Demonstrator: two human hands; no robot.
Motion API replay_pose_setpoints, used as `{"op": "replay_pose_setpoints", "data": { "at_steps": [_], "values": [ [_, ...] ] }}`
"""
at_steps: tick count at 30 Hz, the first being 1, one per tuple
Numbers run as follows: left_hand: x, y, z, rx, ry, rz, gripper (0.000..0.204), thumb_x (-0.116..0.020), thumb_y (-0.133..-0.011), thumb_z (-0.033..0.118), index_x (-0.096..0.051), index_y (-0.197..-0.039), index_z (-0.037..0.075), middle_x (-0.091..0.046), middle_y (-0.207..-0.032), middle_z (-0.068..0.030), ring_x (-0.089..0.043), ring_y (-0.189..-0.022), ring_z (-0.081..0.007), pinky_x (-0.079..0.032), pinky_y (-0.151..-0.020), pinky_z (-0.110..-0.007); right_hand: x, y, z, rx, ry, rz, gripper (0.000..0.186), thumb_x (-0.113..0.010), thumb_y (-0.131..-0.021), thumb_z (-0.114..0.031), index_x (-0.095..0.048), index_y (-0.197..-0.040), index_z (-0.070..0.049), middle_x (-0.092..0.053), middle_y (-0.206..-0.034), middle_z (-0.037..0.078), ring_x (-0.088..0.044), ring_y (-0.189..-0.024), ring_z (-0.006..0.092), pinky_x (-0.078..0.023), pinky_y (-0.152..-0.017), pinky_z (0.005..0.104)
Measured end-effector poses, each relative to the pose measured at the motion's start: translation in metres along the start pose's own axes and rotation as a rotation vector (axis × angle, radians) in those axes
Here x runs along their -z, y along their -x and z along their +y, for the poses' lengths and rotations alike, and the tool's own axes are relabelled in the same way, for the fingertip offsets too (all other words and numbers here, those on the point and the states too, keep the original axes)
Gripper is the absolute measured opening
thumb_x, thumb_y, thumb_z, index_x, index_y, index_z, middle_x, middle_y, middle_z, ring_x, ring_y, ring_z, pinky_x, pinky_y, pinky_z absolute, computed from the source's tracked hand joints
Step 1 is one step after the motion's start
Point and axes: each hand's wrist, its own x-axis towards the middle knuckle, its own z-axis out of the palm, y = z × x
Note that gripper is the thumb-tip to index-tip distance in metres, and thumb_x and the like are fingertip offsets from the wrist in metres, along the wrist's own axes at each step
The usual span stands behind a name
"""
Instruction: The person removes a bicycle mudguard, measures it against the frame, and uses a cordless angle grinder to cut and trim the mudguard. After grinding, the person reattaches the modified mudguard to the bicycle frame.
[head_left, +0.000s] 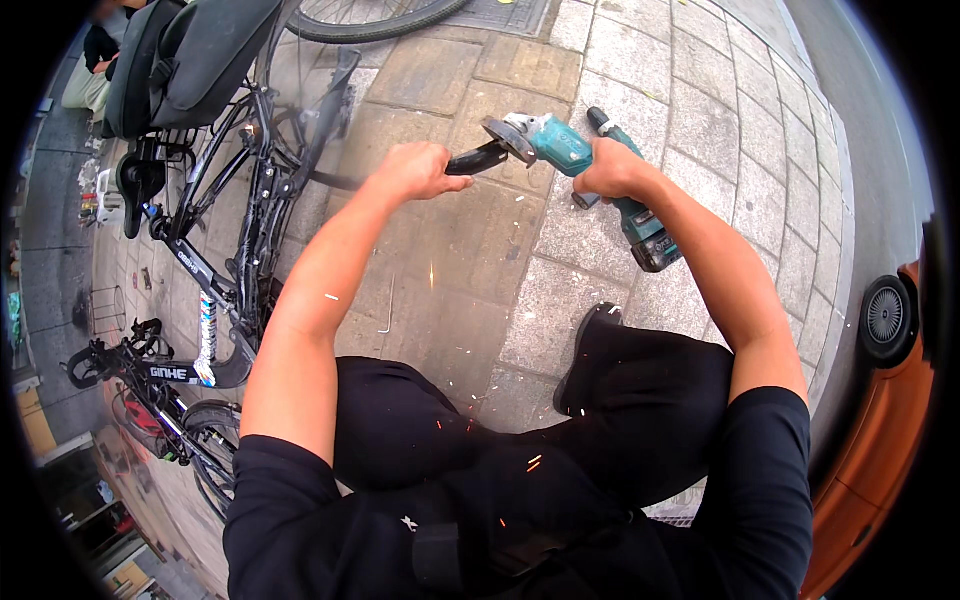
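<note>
My right hand (pixel 612 172) is closed around a teal angle grinder (pixel 562 146), its disc (pixel 515 140) turned toward my left hand. A black curved piece (pixel 478 159), whose kind I cannot make out, sticks out of my closed left hand (pixel 412 172) and meets the disc area; exact contact is hidden. Bright sparks (pixel 432 275) streak over the paving and my clothes. Beyond my right hand lies a teal power drill (pixel 604 124) with a black chuck, partly covered. A black battery (pixel 655 250) shows below that hand; which tool it belongs to is unclear.
A black bicycle (pixel 225 260) with dark bags (pixel 200 75) stands at my left, another bike (pixel 175 425) nearer. An L-shaped hex key (pixel 388 308) lies on the paving. A wheel (pixel 370 18) is at the top, an orange car (pixel 875 450) at right, a seated person (pixel 98 55) far left.
</note>
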Motion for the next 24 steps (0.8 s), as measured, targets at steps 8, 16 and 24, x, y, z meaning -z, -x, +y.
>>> {"op": "replay_pose_setpoints", "data": {
  "at_steps": [8, 16, 24],
  "values": [
    [0.005, -0.007, 0.004, 0.003, 0.022, 0.008, 0.066, -0.07, -0.086, 0.073, -0.079, -0.093, 0.008, -0.077, -0.094, -0.0164, -0.074, -0.094, -0.0364, -0.057, -0.083, -0.049, -0.006, 0.008, 0.009, -0.131, -0.386, -0.014, 0.025, -0.077, -0.079, -0.014, -0.068, -0.087, 0.007, -0.068, -0.076, 0.013, -0.064, -0.059, 0.0202, -0.052, -0.051, 0.0382],
    [0.007, -0.008, 0.005, 0.009, 0.042, 0.021, 0.067, -0.071, -0.085, 0.073, -0.078, -0.089, 0.007, -0.077, -0.093, -0.017, -0.074, -0.093, -0.0364, -0.057, -0.082, -0.048, -0.007, 0.016, 0.005, -0.153, -0.475, -0.025, 0.022, -0.078, -0.079, -0.013, -0.067, -0.083, 0.006, -0.065, -0.075, 0.012, -0.063, -0.058, 0.0203, -0.05, -0.05, 0.0382],
    [0.011, -0.006, 0.006, 0.009, 0.047, -0.009, 0.067, -0.071, -0.085, 0.073, -0.078, -0.092, 0.007, -0.078, -0.093, -0.0164, -0.075, -0.093, -0.0359, -0.057, -0.083, -0.048, -0.009, 0.014, 0.003, -0.1, -0.4, -0.02, 0.023, -0.077, -0.08, -0.014, -0.068, -0.083, 0.007, -0.066, -0.074, 0.012, -0.063, -0.058, 0.0199, -0.052, -0.053, 0.0377]
  ]
}}
